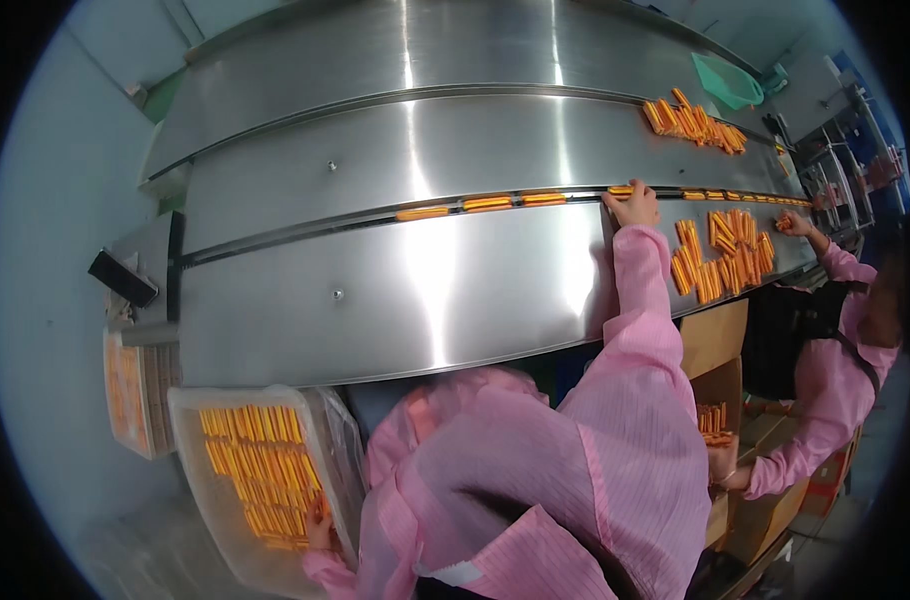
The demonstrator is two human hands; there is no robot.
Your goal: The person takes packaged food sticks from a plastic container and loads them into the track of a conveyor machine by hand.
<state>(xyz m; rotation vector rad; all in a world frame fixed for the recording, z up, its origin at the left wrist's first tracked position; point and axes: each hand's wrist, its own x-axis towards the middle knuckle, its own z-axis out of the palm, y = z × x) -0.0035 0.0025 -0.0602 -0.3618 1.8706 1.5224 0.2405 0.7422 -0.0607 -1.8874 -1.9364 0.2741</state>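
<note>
My right hand [636,207] reaches out to the narrow conveyor channel [355,221] and pinches an orange-and-yellow stick-shaped pack [620,190] lying in it. Several like packs [488,203] lie end to end along the channel, on both sides of my hand. Down at the lower left, my left hand [320,524] is in a white plastic bin [185,400] with a clear liner. Its fingers are bent against the right side of the rows of orange packs [260,460]; whatever they grip is mostly hidden.
Loose packs [720,250] lie on the steel table [495,290] to the right, with another heap [695,125] beyond the channel near a green basket [727,82]. A co-worker in pink [825,390] stands right, hands at the table and a cardboard box [713,335]. A second crate [155,390] stands left.
</note>
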